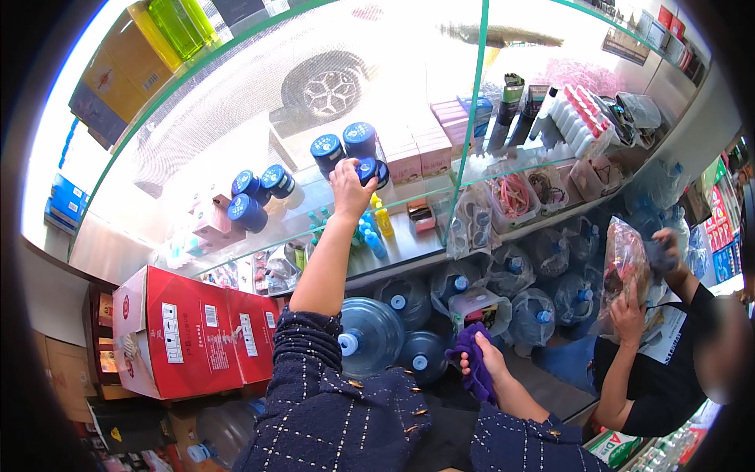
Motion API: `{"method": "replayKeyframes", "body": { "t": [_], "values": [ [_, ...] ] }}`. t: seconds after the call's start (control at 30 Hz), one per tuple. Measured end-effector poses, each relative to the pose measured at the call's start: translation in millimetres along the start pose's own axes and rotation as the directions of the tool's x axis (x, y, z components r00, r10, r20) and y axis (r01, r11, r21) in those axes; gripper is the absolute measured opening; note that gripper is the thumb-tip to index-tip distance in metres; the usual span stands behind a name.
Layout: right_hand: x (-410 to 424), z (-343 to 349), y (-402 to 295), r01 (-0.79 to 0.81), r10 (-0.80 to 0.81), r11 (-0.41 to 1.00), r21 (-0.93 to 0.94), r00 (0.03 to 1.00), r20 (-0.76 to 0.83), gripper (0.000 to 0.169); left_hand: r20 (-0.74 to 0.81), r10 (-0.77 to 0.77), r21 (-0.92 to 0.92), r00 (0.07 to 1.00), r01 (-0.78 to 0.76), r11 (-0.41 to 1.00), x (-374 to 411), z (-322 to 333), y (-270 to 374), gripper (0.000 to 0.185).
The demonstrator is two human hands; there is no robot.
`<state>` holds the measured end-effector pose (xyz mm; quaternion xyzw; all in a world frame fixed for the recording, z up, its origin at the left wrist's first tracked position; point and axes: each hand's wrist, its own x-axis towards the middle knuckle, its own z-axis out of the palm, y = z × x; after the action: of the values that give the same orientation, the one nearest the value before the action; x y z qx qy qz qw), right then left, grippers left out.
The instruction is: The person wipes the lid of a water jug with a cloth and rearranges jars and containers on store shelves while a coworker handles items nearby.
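Note:
My left hand reaches up to a glass shelf, its fingers and thumb around the lid of a blue jar. More blue jars stand just behind it, and another group of blue jars is to the left on the same shelf. Pink boxes stand to the right of my left hand. Lower down, my right hand grips a crumpled purple cloth in front of my body. Whether the held jar touches the shelf cannot be told.
Large water bottles stand below the shelves. A red cardboard box is at the left. Small colored bottles and baskets of hair ties are on the lower shelf. At the right, another person holds a filled plastic bag.

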<state>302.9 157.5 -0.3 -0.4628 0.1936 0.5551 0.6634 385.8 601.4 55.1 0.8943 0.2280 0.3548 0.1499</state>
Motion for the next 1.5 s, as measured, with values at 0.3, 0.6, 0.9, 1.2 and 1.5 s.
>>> {"method": "replayKeyframes", "body": {
  "t": [0.3,0.6,0.9,1.2,1.5],
  "values": [
    [-6,10,-9,0.025,-0.028,0.998,-0.049,0.998,-0.05,0.048,-0.016,-0.021,0.007,1.0,0.021,1.0,-13,7,15,0.067],
    [-3,21,-9,-0.015,0.016,0.958,-0.285,1.0,0.002,0.034,-0.111,0.04,0.148,0.993,-0.023,0.989,-13,-53,-13,0.073],
    [-5,30,-5,-0.011,0.017,0.946,-0.324,1.0,0.017,0.03,0.098,-0.523,0.623,0.847,0.358,0.696,22,-119,-92,0.071],
    [-11,32,9,0.008,-0.011,0.953,-0.302,1.0,-0.008,0.029,-0.114,-0.423,0.463,0.899,0.425,0.778,18,-77,-102,0.067],
    [-12,40,-5,0.008,-0.019,0.887,-0.462,1.0,-0.019,0.037,-0.294,-0.17,-0.094,0.94,0.149,0.984,-30,-108,-50,0.062]
  ]
}}
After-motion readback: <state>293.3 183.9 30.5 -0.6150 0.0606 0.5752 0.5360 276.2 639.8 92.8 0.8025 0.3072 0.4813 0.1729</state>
